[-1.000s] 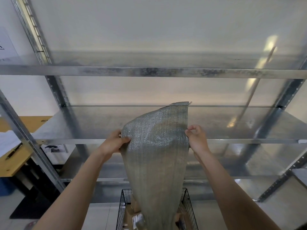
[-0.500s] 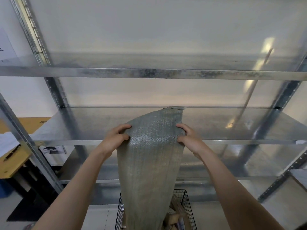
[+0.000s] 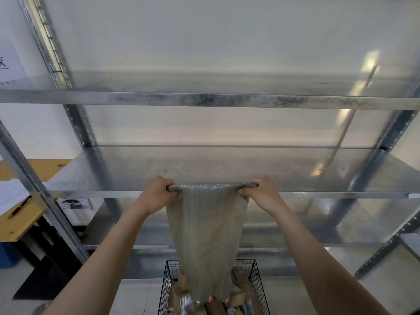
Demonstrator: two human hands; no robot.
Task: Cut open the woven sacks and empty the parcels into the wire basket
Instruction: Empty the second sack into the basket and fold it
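woven sack [image 3: 205, 237] stretched between clenched fingers of left hand [image 3: 156, 194] and right hand [image 3: 261, 194], over wire basket [image 3: 258, 280]

wire basket [image 3: 169, 278]: below left grip [image 3: 156, 196] and right grip [image 3: 261, 194], cut off at bottom edge.
parcels [image 3: 241, 283]: partly behind the sack [image 3: 204, 235], labels too blurred.

Matt coarse-woven grey sack [image 3: 205, 235], black wire basket [image 3: 259, 283], mottled galvanised metal shelving [image 3: 204, 101], brown cardboard parcels [image 3: 241, 280]
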